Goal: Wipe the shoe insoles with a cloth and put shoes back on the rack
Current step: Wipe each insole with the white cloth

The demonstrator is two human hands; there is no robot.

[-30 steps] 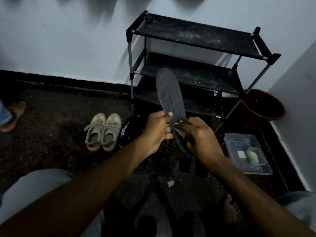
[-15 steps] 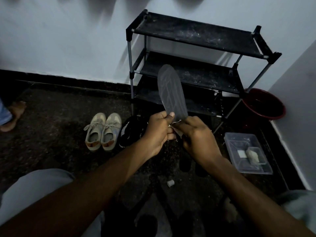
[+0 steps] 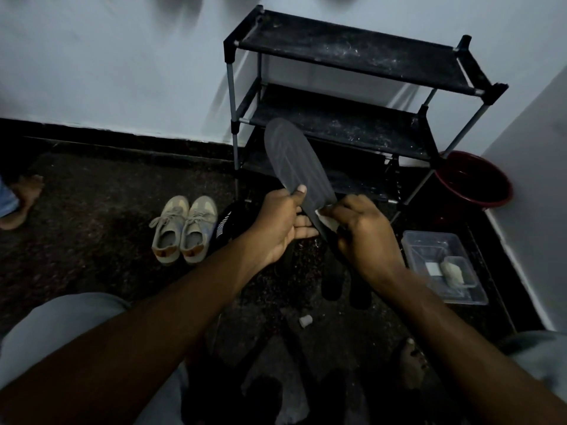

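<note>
My left hand [image 3: 280,223] grips a grey insole [image 3: 296,162] near its heel end, thumb on top, with the toe pointing up toward the rack. My right hand [image 3: 363,233] presses a small pale cloth [image 3: 325,218] against the insole's lower part. The black three-shelf rack [image 3: 352,87] stands bare against the wall behind. A beige pair of sneakers [image 3: 184,228] sits on the floor to the left. A black shoe [image 3: 228,223] lies partly hidden under my left wrist. Two dark insoles [image 3: 333,279] lie on the floor below my right hand.
A clear plastic box [image 3: 441,265] with small items sits on the floor at right, a dark red bucket [image 3: 474,180] behind it in the corner. Another person's bare foot [image 3: 23,197] is at the far left. A small white cap [image 3: 306,320] lies on the floor.
The insole has tilted a little to the left and both hands have shifted slightly; the cloth hand has slid along the insole's lower part.
</note>
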